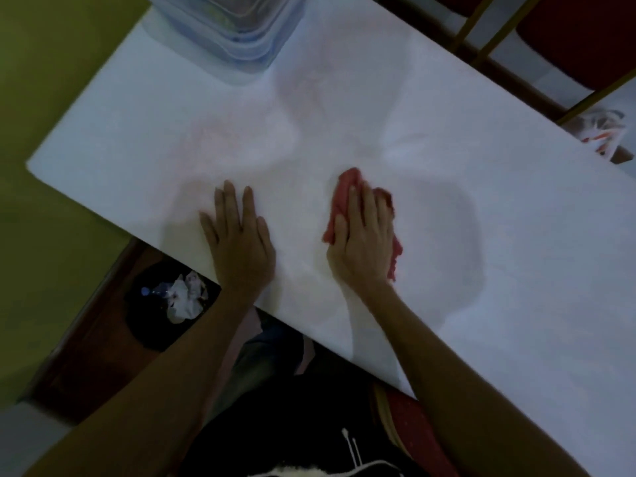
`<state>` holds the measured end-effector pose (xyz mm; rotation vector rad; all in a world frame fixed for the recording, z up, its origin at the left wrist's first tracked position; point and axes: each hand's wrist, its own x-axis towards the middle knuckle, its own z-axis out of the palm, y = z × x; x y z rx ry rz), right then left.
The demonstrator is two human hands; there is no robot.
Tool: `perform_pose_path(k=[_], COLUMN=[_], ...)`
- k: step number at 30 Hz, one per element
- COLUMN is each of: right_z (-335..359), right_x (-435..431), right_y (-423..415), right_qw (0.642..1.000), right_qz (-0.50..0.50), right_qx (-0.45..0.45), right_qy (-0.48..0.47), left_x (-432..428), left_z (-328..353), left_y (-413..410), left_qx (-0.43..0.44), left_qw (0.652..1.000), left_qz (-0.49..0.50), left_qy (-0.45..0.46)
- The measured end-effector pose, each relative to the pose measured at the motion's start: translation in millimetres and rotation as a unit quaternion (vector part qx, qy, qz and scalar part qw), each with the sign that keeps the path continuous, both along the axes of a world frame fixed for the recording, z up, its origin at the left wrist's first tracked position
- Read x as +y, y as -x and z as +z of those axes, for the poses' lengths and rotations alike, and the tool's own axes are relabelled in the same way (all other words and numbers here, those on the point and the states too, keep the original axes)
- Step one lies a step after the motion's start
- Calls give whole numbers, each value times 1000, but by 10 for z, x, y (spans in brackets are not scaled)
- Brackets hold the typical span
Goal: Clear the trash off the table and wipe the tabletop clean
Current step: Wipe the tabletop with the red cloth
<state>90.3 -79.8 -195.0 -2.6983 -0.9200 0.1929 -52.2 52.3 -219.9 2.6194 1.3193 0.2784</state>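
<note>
A white table (344, 108) fills most of the view. My right hand (364, 232) lies flat on a crumpled red cloth (344, 191) near the table's front edge, pressing it against the tabletop. The cloth sticks out beyond my fingertips and past both sides of the hand. My left hand (239, 237) rests palm down on the bare tabletop to the left of the cloth, fingers spread, holding nothing. A black trash bin (151, 315) stands on the floor below the table's near-left edge, with crumpled white paper (186, 297) inside it.
A stack of clear plastic containers (234, 29) stands at the table's far end. Red chairs with gold frames (568, 39) line the far right side, and a plastic bag (602, 129) lies beyond that edge. A red chair seat (413, 428) is under me.
</note>
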Motion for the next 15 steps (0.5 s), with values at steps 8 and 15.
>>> perform_pose_path(k=[8, 15], right_z=[5, -94], right_x=[-349, 485], right_y=[961, -464], right_qw=[962, 998], right_qz=[272, 26], right_qx=[24, -41], right_qy=[4, 40], left_x=[208, 1221], left_z=[13, -63], left_y=[155, 515], left_qx=[-48, -37], left_qw=[997, 985], left_qz=[-53, 168], left_qy=[39, 20])
